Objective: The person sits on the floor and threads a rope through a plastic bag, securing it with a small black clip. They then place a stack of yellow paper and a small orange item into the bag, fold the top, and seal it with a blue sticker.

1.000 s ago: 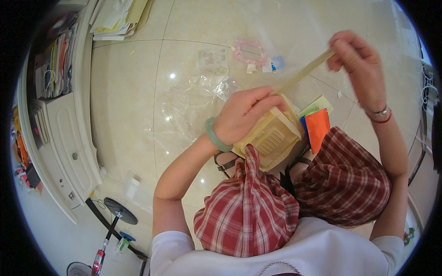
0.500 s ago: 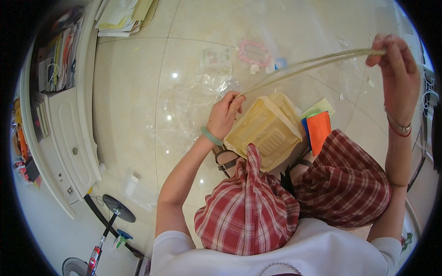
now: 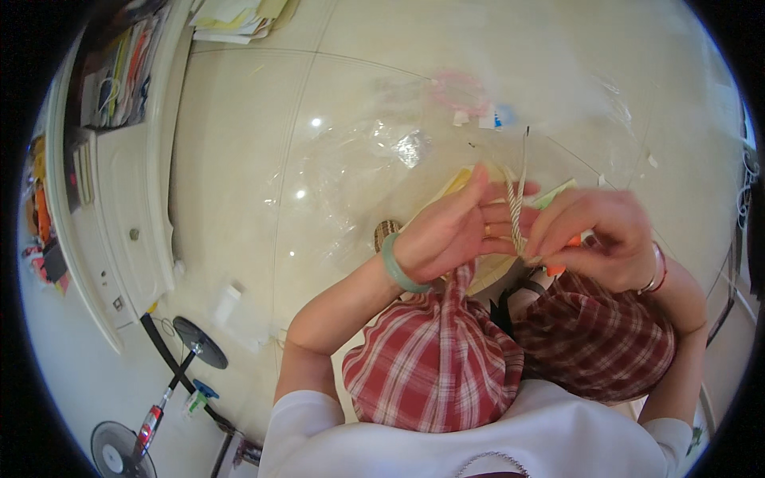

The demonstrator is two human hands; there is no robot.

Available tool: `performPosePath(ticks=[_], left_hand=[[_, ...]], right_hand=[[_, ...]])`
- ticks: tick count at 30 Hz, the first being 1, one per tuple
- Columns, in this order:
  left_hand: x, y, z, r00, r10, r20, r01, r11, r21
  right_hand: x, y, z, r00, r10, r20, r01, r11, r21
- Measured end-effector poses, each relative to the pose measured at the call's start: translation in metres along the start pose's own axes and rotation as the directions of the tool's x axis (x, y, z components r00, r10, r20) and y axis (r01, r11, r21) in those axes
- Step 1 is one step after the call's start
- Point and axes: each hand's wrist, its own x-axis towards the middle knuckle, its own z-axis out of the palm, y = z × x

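Note:
A twisted beige cord [image 3: 514, 207] hangs between my hands, its dark-tipped end pointing away from me. My left hand [image 3: 446, 223], with a pale green bangle at the wrist, has its fingers stretched out, and the cord crosses by the fingertips. My right hand [image 3: 602, 235] is slightly blurred; its thumb and fingers pinch the lower part of the cord. Beneath the hands is a pale yellow plastic basket [image 3: 490, 275], mostly hidden. Red plaid cloth [image 3: 434, 358] covers my knees close below both hands.
Clear plastic wrapping [image 3: 351, 171] and a pink frame-like item [image 3: 460, 92] lie on the tiled floor ahead. Papers [image 3: 239, 20] are stacked at the far left. A white cabinet [image 3: 127, 215] stands on the left, with a small fan [image 3: 111, 456] at the lower left.
My right hand has come down and left from the far right, bringing the cord close to my left hand. The left hand has moved right and its fingers have straightened.

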Motion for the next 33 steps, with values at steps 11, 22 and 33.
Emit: performPosePath(ticks=[11,22,33], left_hand=[[-0.148,0.059,-0.09,0.533,0.684,-0.498,-0.678,0.697,0.233],[-0.305,0.126,-0.341,-0.09,0.63,-0.771,-0.683,0.525,0.508],[-0.364,-0.116,-0.398,-0.9,0.252,-0.355,0.295,0.953,-0.072]], right_hand=[[0.005,0.049,0.025,0.891,0.453,-0.027,-0.454,0.89,-0.035],[-0.018,0.089,0.049,0.699,0.689,0.191,-0.695,0.718,-0.049],[-0.016,0.102,0.043,0.652,0.75,0.111,-0.746,0.661,-0.083]])
